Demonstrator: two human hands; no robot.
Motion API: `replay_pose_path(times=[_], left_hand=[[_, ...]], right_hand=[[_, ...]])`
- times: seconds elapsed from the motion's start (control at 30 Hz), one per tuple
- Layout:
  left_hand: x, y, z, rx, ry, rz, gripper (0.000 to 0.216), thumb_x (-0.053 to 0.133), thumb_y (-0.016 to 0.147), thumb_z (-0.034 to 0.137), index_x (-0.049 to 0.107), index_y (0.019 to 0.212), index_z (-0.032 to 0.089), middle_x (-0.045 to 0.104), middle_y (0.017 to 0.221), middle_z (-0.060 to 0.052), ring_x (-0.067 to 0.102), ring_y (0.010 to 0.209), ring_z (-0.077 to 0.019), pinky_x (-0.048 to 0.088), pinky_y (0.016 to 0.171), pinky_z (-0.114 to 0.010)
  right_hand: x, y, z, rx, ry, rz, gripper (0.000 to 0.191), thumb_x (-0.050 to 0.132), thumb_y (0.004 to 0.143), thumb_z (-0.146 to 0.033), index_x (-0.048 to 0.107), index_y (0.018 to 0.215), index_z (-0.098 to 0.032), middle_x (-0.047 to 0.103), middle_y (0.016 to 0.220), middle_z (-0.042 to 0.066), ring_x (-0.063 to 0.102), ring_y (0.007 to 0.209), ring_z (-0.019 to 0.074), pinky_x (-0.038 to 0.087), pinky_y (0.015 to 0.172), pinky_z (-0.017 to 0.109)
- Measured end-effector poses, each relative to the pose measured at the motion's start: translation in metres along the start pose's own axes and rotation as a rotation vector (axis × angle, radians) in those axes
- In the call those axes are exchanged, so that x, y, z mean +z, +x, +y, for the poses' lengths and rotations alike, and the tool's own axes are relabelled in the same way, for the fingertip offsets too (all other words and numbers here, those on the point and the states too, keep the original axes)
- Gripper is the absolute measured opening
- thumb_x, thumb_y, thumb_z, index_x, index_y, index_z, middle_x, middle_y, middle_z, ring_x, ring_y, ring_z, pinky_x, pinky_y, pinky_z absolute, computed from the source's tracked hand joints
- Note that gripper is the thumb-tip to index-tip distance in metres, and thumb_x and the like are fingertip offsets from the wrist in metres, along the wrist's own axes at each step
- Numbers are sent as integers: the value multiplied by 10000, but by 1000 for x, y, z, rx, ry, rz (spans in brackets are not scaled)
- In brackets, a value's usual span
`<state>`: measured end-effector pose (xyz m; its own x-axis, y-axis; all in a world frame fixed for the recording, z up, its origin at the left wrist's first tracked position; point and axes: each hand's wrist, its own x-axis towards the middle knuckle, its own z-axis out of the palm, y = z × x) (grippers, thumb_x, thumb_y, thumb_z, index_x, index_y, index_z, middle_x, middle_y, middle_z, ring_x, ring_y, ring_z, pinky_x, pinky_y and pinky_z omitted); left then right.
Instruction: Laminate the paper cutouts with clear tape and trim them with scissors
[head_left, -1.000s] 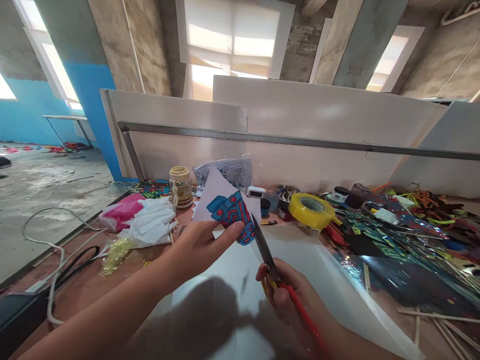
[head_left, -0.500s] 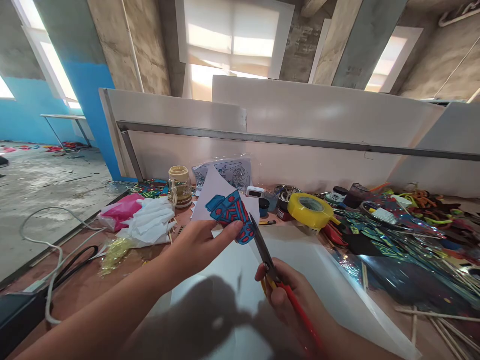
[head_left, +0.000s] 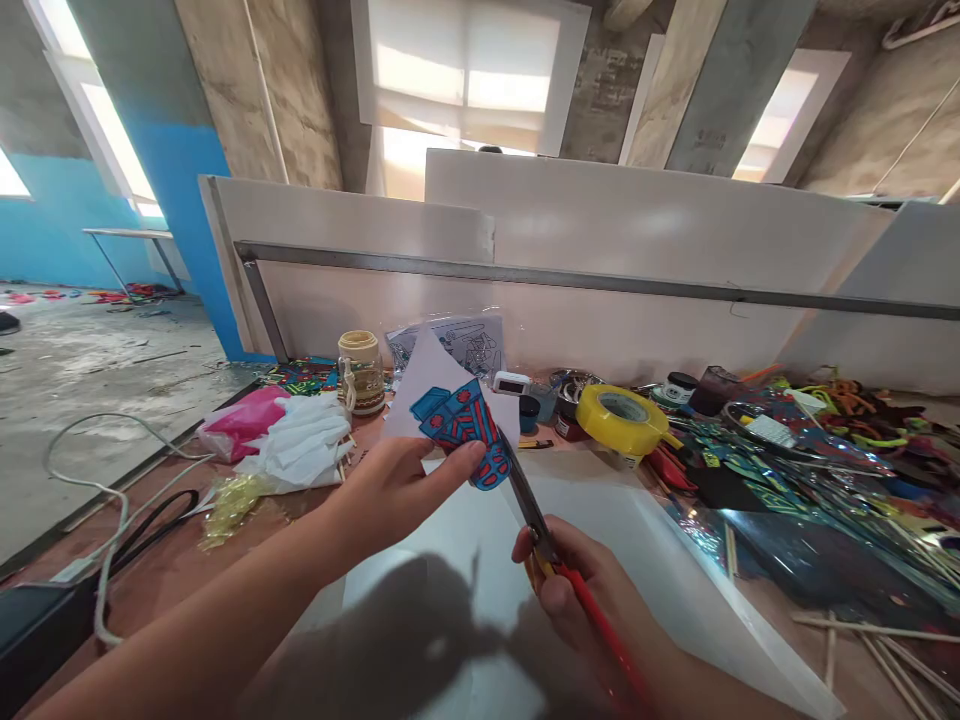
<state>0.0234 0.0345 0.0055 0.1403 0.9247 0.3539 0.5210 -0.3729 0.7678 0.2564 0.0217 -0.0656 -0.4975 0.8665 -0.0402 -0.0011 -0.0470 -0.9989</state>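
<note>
My left hand [head_left: 416, 490] pinches a sheet of white paper [head_left: 421, 375] that bears a blue and red coloured drawing [head_left: 465, 425], thumb on top. The sheet is held up above the table, and its far corner points toward the back wall. In my right hand [head_left: 581, 585] is a pair of scissors [head_left: 531, 510] with red and yellow handles. Their blades reach up to the right edge of the drawing, near its lower red-spotted part. Whether the blades are fully closed on the paper I cannot make out.
Under my hands lies a large white sheet [head_left: 600, 520]. A yellow tape roll [head_left: 622, 420], small paint jars [head_left: 675, 388] and craft sticks [head_left: 889, 655] are on the right. A lidded jar [head_left: 361, 375], a white plastic bag [head_left: 300, 440] and a cable [head_left: 112, 545] lie left.
Both hands stay in almost the same place. The drawing and the scissors' tips have shifted only very slightly against each other.
</note>
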Motion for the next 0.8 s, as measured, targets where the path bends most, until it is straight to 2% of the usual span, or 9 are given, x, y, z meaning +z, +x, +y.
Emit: replay_pose_path(times=[0.2, 0.43, 0.6, 0.8], left_hand=[[-1, 3, 3, 55, 51, 13, 424, 529, 943, 508, 727, 747, 188, 637, 625, 16, 543, 599, -157, 413, 537, -251], [2, 7, 2, 193, -10, 148, 339, 509, 969, 378, 688, 746, 195, 745, 830, -4, 649, 791, -187, 506, 723, -274], [8, 7, -1, 260, -23, 63, 295, 500, 997, 327, 683, 805, 199, 739, 818, 16, 655, 796, -160, 508, 752, -246], [12, 5, -3, 278, -49, 46, 283, 495, 1015, 321, 685, 842, 201, 743, 850, 18, 671, 839, -153, 510, 780, -228]], right_hand=[[-3, 1, 5, 5, -1, -31, 707, 763, 661, -801, 585, 977, -194, 373, 637, -96, 199, 488, 52, 191, 406, 183], [0, 0, 2, -91, -94, -16, 753, 659, 684, -884, 576, 960, -187, 377, 658, -81, 241, 536, 78, 195, 457, 211], [4, -1, 0, -132, -115, -33, 770, 528, 746, -923, 538, 1033, -208, 375, 666, -83, 236, 534, 89, 190, 473, 223], [4, -1, -1, -98, -82, -18, 783, 570, 700, -931, 550, 980, -200, 347, 607, -101, 234, 500, 79, 183, 446, 218]])
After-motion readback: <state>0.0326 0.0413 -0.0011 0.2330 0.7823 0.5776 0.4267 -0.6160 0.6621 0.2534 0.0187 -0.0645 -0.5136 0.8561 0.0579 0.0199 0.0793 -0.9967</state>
